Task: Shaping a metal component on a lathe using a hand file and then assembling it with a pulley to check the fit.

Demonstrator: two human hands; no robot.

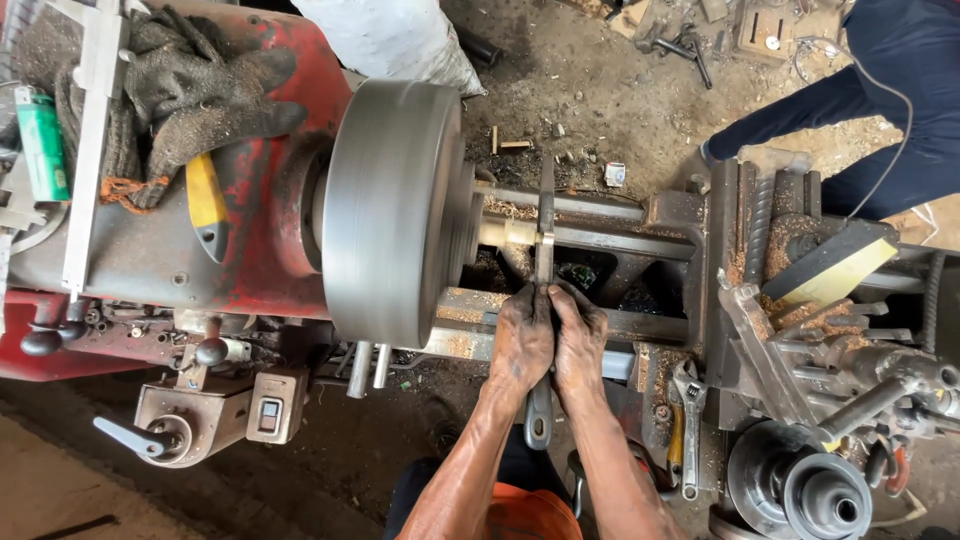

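Both hands, left hand point(522, 342) and right hand point(580, 340), are closed around a long flat steel file point(545, 240) laid across the pale workpiece point(512, 233) just beside the blurred grey chuck point(395, 210). Judgement: hold it level, with light pressure. The lathe bed point(600, 325) is rusty and chip-strewn.

Both hands point(550, 340) on file point(545, 240) at lathe chuck point(395, 210)

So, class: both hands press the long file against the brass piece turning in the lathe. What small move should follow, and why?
Probably one steady push of the file across the brass workpiece, since the left hand and right hand already grip it together and the chuck blurs with spin.
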